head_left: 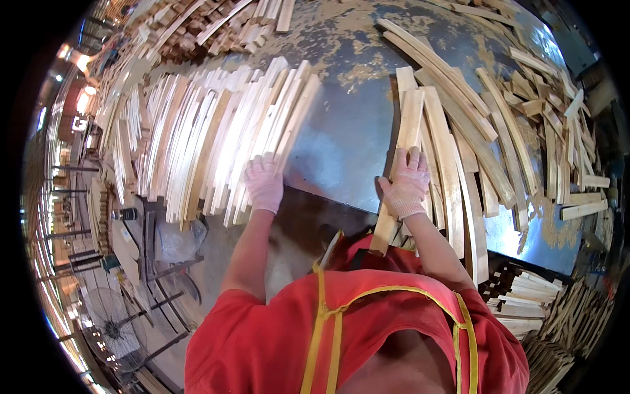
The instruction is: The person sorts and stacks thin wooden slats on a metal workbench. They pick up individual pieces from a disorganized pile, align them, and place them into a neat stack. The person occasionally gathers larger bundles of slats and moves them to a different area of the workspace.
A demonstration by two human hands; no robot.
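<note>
Pressing on top of a pale wooden strip (410,119), right grip (405,184) sits partway along it, at the left side of the loose right-hand bundle (451,177). Right grip is spread: fingers laid over the wood, thumb out to the left, not wrapped round. Strip looks to run on under the palm, near end past the tabletop edge toward the body.

Left grip (264,184) rests on the near ends of the left-hand row (216,141), at its right side. Fingers lie forward, close together; thumb hidden, so can't tell if it's pinching anything.

To do this well, my read: close right thumb and fingers on the strip's long edges before shifting it, lift clear of neighbours instead of dragging, mind the overhanging end near the apron (394,308). Left should square the near ends with light pressure; too much sideways push could fan the row out.

Between the two groups: bare metal tabletop (344,141), dusty patches farther back. Beyond: stacked pieces (220,26) far left, jumbled offcuts (558,115) far right. Off the tabletop: more strips (525,295) lower right, caged fan (113,329) lower left.
</note>
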